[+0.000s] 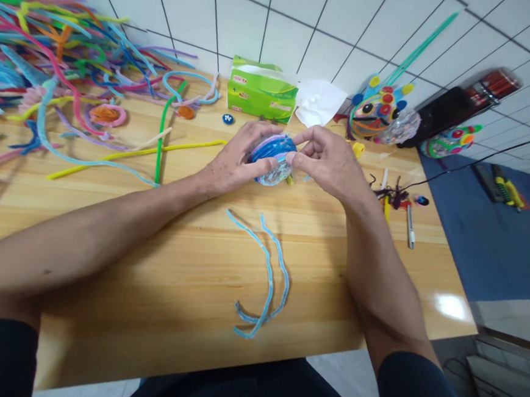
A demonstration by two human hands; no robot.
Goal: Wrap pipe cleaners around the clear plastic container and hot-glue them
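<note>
Clear ball wound with blue strands (276,147) near centre of view, clasped by the left hand (239,158), its fingers curled round it. Right hand (328,161) at the ball's 3 o'clock, thumb and fingers bent at its edge; cannot tell whether they pinch. Green tissue pack (261,94), between 11 and 12, bears red-and-white lettering, too blurred to read. Two light-blue pipe cleaners (271,278) lie at 6.

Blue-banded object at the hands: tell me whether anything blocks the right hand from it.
Nothing visible stands between the right hand and the blue-banded object: the fingertips are at its right side, and the left hand holds its left.
</note>
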